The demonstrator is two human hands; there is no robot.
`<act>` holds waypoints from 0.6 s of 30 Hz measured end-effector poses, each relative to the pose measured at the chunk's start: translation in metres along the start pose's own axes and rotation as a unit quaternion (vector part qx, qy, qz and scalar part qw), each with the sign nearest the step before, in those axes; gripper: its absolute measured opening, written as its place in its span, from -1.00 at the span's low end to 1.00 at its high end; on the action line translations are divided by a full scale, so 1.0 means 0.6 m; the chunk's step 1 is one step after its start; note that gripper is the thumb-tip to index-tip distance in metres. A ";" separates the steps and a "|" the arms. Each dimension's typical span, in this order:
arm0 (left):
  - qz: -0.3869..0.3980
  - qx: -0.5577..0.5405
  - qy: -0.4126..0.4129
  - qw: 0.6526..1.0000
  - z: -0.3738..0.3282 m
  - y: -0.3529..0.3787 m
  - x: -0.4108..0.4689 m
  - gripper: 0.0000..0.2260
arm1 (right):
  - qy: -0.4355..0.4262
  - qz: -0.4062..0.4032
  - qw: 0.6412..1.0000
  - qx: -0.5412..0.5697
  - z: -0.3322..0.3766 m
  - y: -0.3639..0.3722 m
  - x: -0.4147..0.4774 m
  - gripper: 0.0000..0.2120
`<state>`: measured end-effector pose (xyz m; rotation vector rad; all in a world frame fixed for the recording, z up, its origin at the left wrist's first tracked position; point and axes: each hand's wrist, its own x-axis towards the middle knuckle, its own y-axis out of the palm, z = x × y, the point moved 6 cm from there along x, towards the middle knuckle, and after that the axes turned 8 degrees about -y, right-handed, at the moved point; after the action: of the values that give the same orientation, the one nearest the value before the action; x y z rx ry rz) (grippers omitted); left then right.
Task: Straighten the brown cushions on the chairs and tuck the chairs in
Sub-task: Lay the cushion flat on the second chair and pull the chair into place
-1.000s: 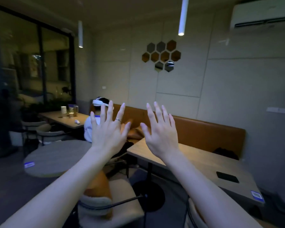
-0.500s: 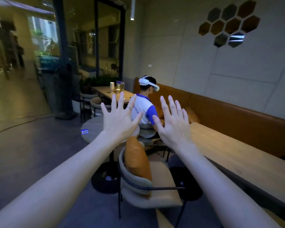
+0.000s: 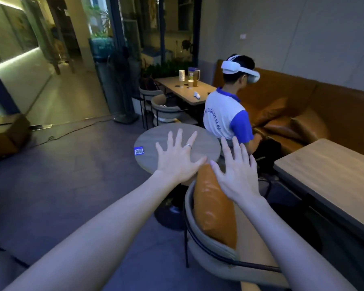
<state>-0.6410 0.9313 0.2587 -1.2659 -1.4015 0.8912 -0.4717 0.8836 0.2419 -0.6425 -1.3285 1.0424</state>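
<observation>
The brown cushion (image 3: 213,208) stands on edge against the curved backrest of the nearest chair (image 3: 210,259), its upper end leaning toward the round table (image 3: 156,143). The chair has a pale padded seat and a thin dark metal frame, and it sits out in the aisle between the round table and the long wooden table (image 3: 334,171) on your right, not tucked under either.

Your left hand (image 3: 178,157) is raised above the round table's near edge with fingers spread wide, palm facing away, a ring on one finger; it holds nothing. Your right hand (image 3: 235,173) is likewise splayed and empty, poised just above the top of the cushion; whether it touches the cushion cannot be told. The two hands are side by side, close but apart.

A blue-and-white label (image 3: 139,151) lies on the round table's left side. Beyond it a seated person in a white and blue shirt (image 3: 223,116) wears a white headset (image 3: 237,70), beside the brown leather bench (image 3: 303,106) along the wall. Farther back, two more chairs (image 3: 164,108) stand at a far table (image 3: 187,89) carrying cups.
</observation>
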 end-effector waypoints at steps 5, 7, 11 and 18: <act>0.063 0.005 -0.014 0.998 0.018 0.101 0.085 -0.24 | 0.035 0.071 0.997 0.020 -0.039 0.130 0.037 -0.20; 0.091 0.012 -0.017 0.996 0.026 0.142 0.112 -0.23 | 0.054 0.106 0.993 0.022 -0.056 0.182 0.040 -0.20; 0.150 0.012 -0.011 0.989 0.035 0.232 0.155 -0.21 | 0.098 0.180 0.979 0.023 -0.089 0.289 0.036 -0.23; 0.259 0.006 0.049 0.965 0.026 0.420 0.231 -0.24 | 0.243 0.283 0.927 0.044 -0.120 0.445 -0.003 -0.09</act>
<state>-0.5887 1.1136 0.0421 -1.6800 -0.9954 1.1629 -0.4657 1.0106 -0.0036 -1.1717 -0.6623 1.2820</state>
